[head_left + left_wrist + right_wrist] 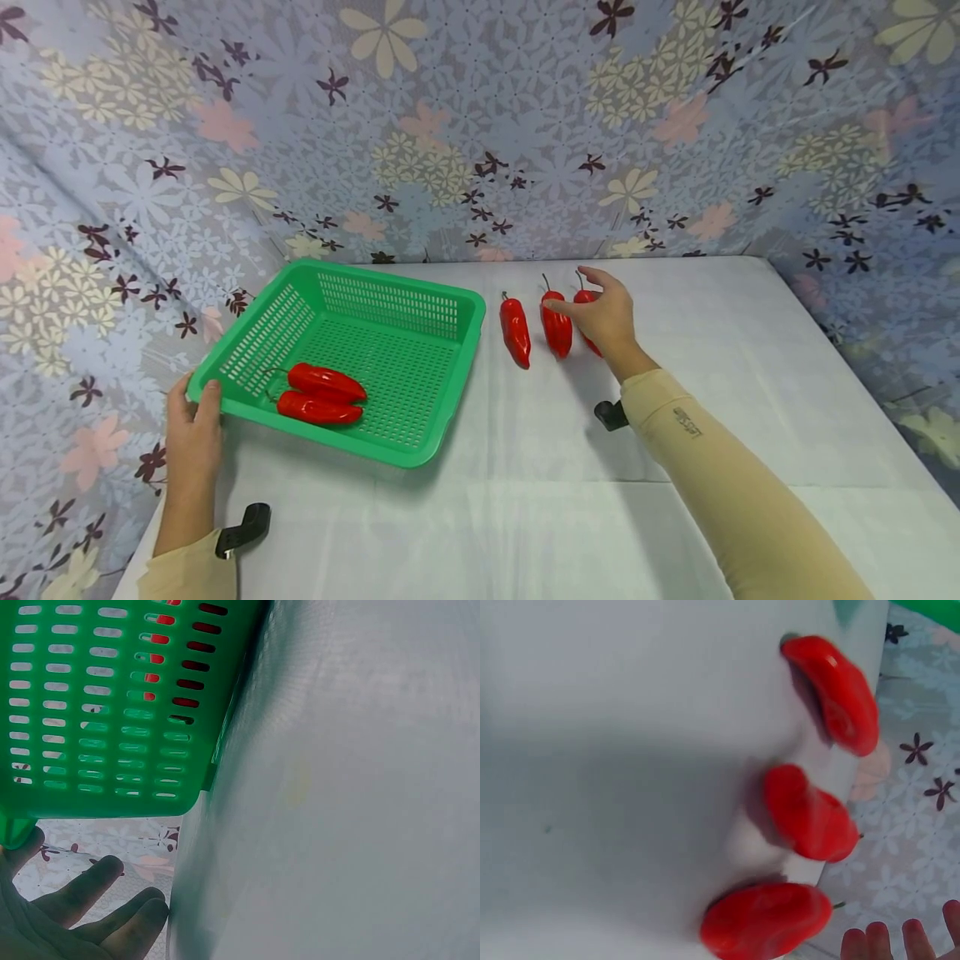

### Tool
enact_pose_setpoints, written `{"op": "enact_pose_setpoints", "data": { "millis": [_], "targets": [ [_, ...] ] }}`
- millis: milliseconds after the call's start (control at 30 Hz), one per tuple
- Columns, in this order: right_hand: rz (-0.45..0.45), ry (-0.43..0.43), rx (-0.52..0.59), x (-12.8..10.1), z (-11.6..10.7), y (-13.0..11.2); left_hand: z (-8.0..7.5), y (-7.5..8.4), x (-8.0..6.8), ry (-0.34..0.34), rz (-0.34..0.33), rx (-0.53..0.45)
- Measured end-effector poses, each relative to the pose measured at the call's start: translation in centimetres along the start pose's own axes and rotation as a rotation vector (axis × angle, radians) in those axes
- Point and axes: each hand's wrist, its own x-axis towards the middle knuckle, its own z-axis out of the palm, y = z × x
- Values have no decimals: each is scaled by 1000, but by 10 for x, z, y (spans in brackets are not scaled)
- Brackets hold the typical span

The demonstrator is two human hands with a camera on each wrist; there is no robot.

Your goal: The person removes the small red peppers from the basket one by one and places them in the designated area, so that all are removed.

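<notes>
A green slotted basket (467, 333) stands on the left of the white table (525, 467) with two red peppers (322, 395) lying in its near left corner. My left hand (193, 421) is at that corner, thumb resting on the rim. In the left wrist view its fingers (112, 900) lie fairly straight below the basket (90, 712). Three more red peppers lie in a row right of the basket: left (515, 331), middle (557, 329), right (583, 297). My right hand (570, 292) hovers over them with fingers spread, thumb tip at the middle pepper. The right one is partly hidden.
Floral cloth (420, 125) covers the walls behind and on both sides. The table's left edge runs just beside my left hand. Black wrist mounts (611, 414) sit under both forearms. The right wrist view shows the three peppers (810, 814) near the table's far edge.
</notes>
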Motion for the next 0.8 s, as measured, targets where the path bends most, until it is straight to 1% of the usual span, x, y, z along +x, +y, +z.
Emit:
{"op": "enact_pose_setpoints", "data": {
  "millis": [200,467,600,800],
  "targets": [
    [-25,-23,31,-4,6,-14,1,0,0,6,-9,11],
    [-45,-41,56,-5,15,-36,1,-1,0,8,-5,-6],
    [-72,-73,65,-5,19,-45,1,-2,0,9,-5,-3],
    [-110,-94,81,-5,20,-61,2,-1,0,8,-14,-11]
  ]
}}
